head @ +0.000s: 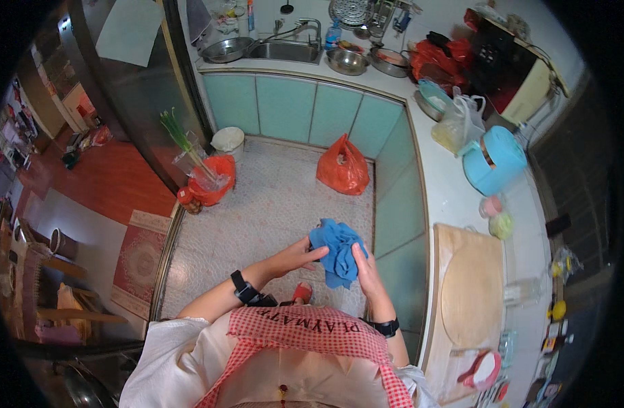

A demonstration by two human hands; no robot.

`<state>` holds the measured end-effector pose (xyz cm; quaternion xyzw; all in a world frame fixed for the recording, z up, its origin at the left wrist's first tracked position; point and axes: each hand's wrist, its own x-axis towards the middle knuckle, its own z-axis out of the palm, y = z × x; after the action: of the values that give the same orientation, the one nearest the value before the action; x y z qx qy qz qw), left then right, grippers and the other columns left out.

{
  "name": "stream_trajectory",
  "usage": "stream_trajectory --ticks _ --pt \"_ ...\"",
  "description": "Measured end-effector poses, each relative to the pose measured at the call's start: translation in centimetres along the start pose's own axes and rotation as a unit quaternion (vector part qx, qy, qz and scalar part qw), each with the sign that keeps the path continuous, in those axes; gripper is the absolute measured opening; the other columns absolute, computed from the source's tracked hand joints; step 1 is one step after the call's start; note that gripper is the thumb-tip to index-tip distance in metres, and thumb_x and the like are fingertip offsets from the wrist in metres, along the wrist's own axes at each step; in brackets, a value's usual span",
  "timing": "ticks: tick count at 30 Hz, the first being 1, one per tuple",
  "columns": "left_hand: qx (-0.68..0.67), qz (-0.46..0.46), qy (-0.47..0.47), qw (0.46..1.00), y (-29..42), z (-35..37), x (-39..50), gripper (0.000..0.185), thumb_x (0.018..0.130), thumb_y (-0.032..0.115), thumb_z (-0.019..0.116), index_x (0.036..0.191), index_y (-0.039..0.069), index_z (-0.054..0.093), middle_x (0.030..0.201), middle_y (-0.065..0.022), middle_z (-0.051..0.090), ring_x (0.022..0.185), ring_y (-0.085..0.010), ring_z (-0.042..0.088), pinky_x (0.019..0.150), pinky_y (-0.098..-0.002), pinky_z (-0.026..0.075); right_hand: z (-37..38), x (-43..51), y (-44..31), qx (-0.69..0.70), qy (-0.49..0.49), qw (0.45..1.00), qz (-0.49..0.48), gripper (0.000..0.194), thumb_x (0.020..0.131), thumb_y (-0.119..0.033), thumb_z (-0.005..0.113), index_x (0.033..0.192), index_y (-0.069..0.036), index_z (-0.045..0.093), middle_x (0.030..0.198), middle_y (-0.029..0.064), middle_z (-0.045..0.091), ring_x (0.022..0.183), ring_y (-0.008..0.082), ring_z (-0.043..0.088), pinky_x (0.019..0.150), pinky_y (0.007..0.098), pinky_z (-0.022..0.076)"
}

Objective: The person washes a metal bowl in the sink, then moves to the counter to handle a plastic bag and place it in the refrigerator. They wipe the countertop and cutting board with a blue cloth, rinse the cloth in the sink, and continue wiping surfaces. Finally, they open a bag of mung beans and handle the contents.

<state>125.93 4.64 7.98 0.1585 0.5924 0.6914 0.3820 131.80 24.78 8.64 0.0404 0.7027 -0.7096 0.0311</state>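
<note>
A crumpled blue cloth [337, 250] is held up in front of my body, above the tiled floor. My left hand [302, 253] grips its left side, the thumb lying over the folds. On the opposite side my right hand [365, 265] has hold of the cloth with the thumb on top. The fingers beneath are mostly hidden by the fabric. Something dark shows at the cloth's left edge by my left fingers, too little of it to name.
Right of me runs a white counter [450, 204] with a wooden board [473, 296] and a blue kettle [495, 160]. A red plastic bag [343, 168] rests on the floor by the cabinets. Spring onions [184, 137] stand in another red bag. A sink [284, 52] is set in the far counter.
</note>
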Motion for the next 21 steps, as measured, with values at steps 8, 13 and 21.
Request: stream_trajectory --ticks 8,13,21 --pt "-0.082 0.018 0.244 0.966 5.8 -11.4 10.0 0.041 0.089 0.037 0.058 0.109 0.001 0.057 0.098 -0.0104 0.063 0.090 -0.0211 0.062 0.078 -0.0348 0.052 1.9 21.0 -5.0 -0.101 -0.055 0.991 -0.061 0.041 0.094 -0.032 0.051 0.115 0.003 0.055 0.098 0.0076 0.063 0.091 0.0138 0.056 0.085 0.0282 0.0432" --pt "-0.177 0.056 0.342 0.921 8.5 -23.5 14.1 0.033 0.091 0.037 0.055 0.097 0.004 0.058 0.087 -0.0076 0.063 0.080 -0.0210 0.061 0.068 -0.0355 0.050 4.3 35.8 -5.8 -0.059 0.008 0.992 -0.114 0.043 0.094 -0.032 0.052 0.117 0.004 0.053 0.104 0.0103 0.061 0.095 0.0169 0.055 0.088 0.0296 0.0419" --pt "-0.242 0.062 0.397 0.883 16.4 -42.5 23.4 0.047 0.092 0.045 0.050 0.117 0.005 0.051 0.109 -0.0080 0.060 0.095 -0.0213 0.060 0.075 -0.0364 0.050 6.8 59.4 -10.8 0.119 0.091 0.983 -0.110 0.061 0.091 -0.036 0.056 0.133 0.003 0.037 0.126 0.0147 0.050 0.111 0.0219 0.050 0.094 0.0341 0.0410"
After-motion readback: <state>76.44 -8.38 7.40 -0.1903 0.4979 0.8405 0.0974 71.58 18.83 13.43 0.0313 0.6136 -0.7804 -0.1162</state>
